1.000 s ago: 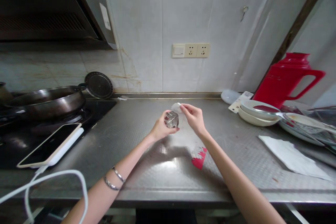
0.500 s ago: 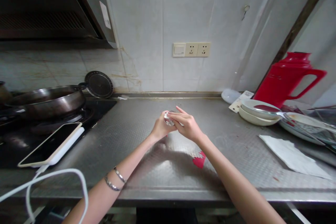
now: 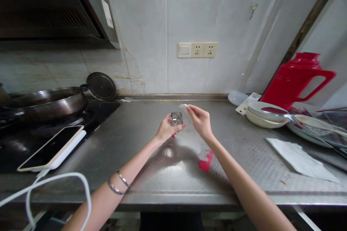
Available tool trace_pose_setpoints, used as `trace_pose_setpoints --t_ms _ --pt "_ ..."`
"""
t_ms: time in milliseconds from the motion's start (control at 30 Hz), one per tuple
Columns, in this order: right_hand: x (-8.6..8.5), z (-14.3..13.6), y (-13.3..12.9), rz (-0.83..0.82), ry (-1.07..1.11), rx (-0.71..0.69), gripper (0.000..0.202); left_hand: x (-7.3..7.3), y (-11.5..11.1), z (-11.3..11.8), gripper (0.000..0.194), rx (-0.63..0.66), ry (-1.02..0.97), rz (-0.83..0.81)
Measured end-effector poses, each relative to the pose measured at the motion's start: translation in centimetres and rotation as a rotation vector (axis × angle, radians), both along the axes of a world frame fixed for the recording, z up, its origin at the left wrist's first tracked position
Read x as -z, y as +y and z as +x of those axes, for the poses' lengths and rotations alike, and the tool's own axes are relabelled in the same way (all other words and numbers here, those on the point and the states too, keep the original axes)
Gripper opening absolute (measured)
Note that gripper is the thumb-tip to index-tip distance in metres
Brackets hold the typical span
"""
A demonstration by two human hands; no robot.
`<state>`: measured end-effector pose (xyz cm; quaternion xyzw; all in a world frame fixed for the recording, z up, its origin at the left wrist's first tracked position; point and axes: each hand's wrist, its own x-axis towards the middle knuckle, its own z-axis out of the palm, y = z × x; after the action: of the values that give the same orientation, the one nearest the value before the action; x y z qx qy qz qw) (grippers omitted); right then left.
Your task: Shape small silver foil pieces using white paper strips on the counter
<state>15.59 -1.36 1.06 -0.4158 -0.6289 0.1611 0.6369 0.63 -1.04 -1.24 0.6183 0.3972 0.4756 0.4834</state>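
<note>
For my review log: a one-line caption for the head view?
Left hand holds a small clear glass while right hand pinches a clear film above a steel counter.

Counted around the desk (image 3: pixel 151 158): two hands, the left hand (image 3: pixel 164 131) and the right hand (image 3: pixel 201 121), both above its middle. One small clear cup (image 3: pixel 176 118) sits in the left grip, and one thin white scrap (image 3: pixel 183 106) is pinched in the right. Two bracelets (image 3: pixel 118 183) ring the left forearm. One red scrap (image 3: pixel 205 161) lies on the desk. At its left end are one pan (image 3: pixel 46 101), one round lid (image 3: pixel 101 86), one phone (image 3: pixel 50 148) and one white cable (image 3: pixel 56 184). At its right end are one red jug (image 3: pixel 296 79), two stacked bowls (image 3: pixel 264 115) and one white paper (image 3: pixel 298 158). On the wall behind are one switch (image 3: pixel 184 50) and two sockets (image 3: pixel 204 49).
</note>
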Motion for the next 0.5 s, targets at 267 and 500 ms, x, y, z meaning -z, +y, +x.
trace_pose_setpoints --t_ms 267,500 --pt "0.1 -0.6 -1.1 0.047 -0.203 -0.094 0.022 -0.9 0.0 -0.5 0.066 0.013 -0.053 -0.044" --pt "-0.7 -0.2 -1.0 -0.077 -0.079 -0.214 0.027 -1.0 0.4 -1.0 0.062 -0.003 -0.048 -0.041"
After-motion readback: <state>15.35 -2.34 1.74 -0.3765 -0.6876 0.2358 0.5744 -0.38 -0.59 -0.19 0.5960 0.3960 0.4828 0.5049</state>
